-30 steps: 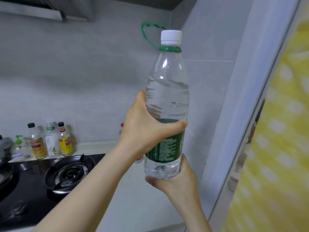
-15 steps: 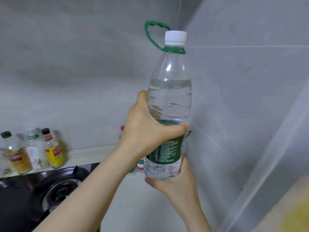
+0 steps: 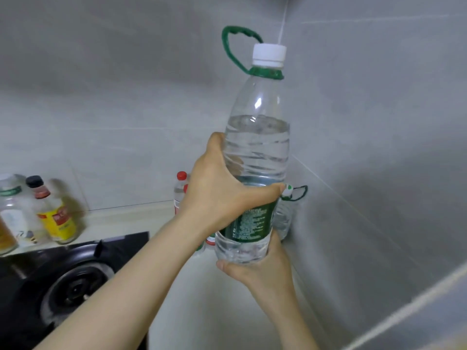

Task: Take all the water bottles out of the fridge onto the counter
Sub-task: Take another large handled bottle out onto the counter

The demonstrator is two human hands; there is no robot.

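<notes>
A large clear water bottle [image 3: 257, 147] with a white cap, green neck handle and green label is held upright in the air above the white counter [image 3: 202, 286]. My left hand [image 3: 217, 193] grips its middle, fingers wrapped round the label. My right hand [image 3: 262, 269] cups the base from below. Behind it, in the corner, stand a similar bottle with a green handle [image 3: 285, 218] and a smaller red-capped bottle [image 3: 180, 190], both partly hidden by my hands. The fridge is out of view.
A black gas hob [image 3: 70, 281] lies at the left. Condiment bottles [image 3: 53, 213] stand against the tiled back wall at far left. A grey tiled side wall [image 3: 379, 173] closes the counter on the right.
The view has swung left, away from the fridge door and yellow cloth, which have left the frame. The held bottle has come nearer the counter corner, and a second handled bottle shows there.
</notes>
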